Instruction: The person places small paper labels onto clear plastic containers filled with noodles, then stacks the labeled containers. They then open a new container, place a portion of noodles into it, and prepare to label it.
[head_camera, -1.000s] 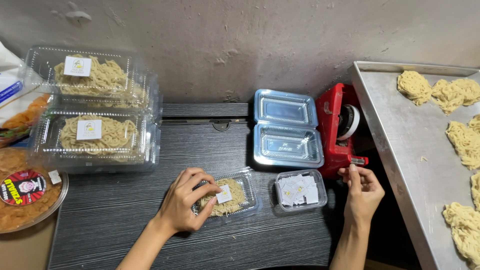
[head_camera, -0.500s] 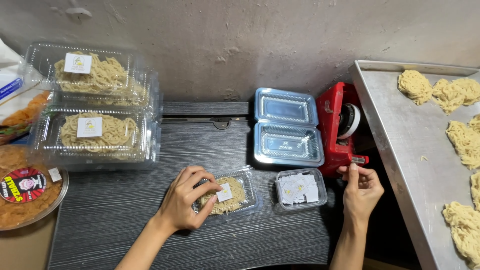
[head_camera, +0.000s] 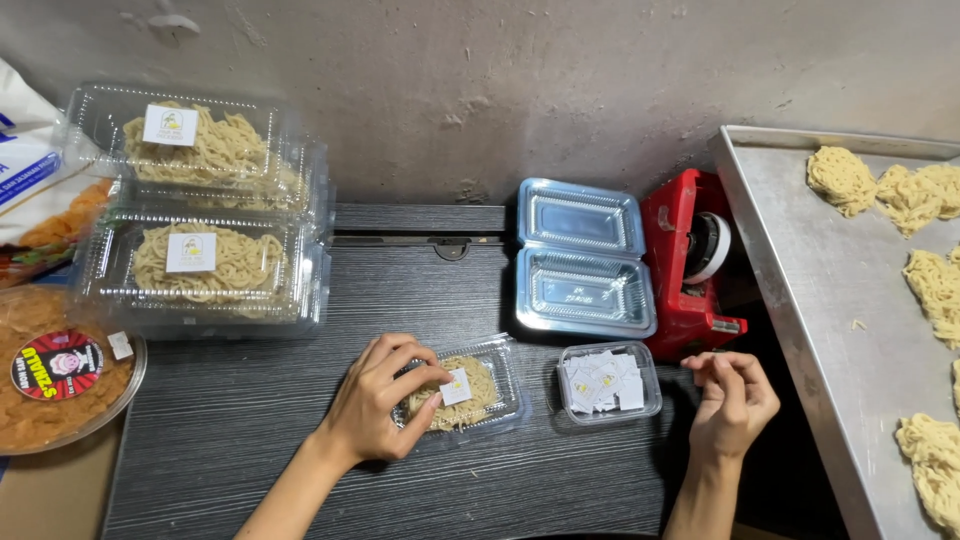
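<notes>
L hand (head_camera: 385, 400) – fingers curled over small clear noodle box (head_camera: 462, 392) w/ white label, pressing it on dark table (head_camera: 250, 440). R hand (head_camera: 733, 400) – fingertips pinched at red tape dispenser (head_camera: 690, 265); tape btw them too small to confirm. Label tub (head_camera: 607, 381) sits between hands.

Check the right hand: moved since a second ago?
Barely. The right hand stays just below the red tape dispenser, right of the small tub of labels; only its fingers shift slightly.
</notes>
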